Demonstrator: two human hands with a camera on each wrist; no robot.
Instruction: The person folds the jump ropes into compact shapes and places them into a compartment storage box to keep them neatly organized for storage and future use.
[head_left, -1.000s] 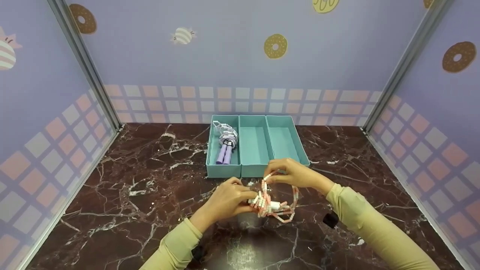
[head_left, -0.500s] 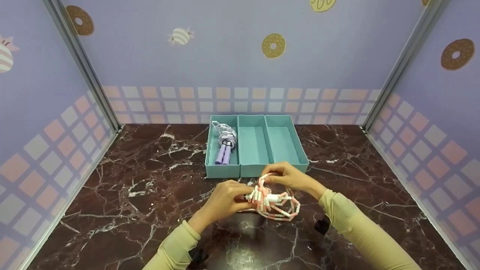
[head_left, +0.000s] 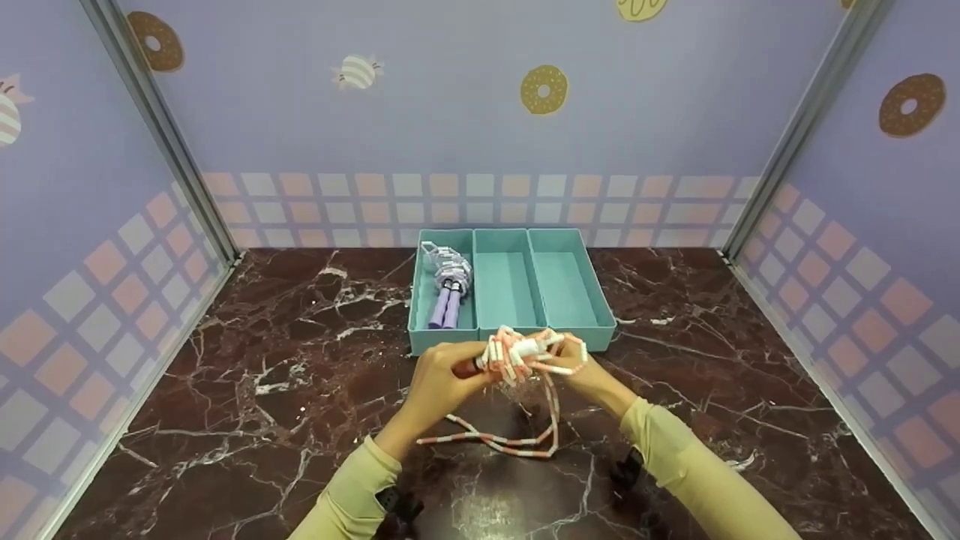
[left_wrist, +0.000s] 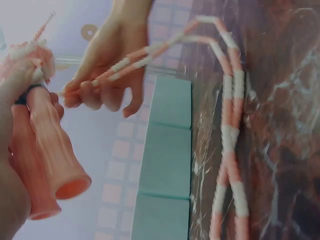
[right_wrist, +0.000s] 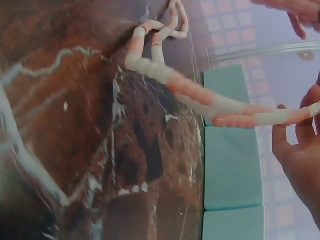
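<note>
A jump rope of pink and white beads (head_left: 510,354) is bundled above the table, just in front of the teal tray. My left hand (head_left: 439,379) grips it from the left. In the left wrist view that hand holds two pink handles (left_wrist: 57,145) side by side, with wound beads above them. My right hand (head_left: 591,373) pinches the doubled rope close to the bundle; its fingers show in the left wrist view. From there a doubled strand (left_wrist: 231,130) droops and trails on the dark marble table towards the left forearm.
Behind the hands stands a teal tray (head_left: 504,289) with three compartments. A coiled purple jump rope (head_left: 448,296) lies in its left compartment, handles towards me. Patterned walls (head_left: 450,112) enclose the back and both sides of the table (head_left: 247,420).
Both hands have lifted the bundle up and away from me, nearer the tray. A loose loop now hangs onto the table, and the right hand has come beside the bundle.
</note>
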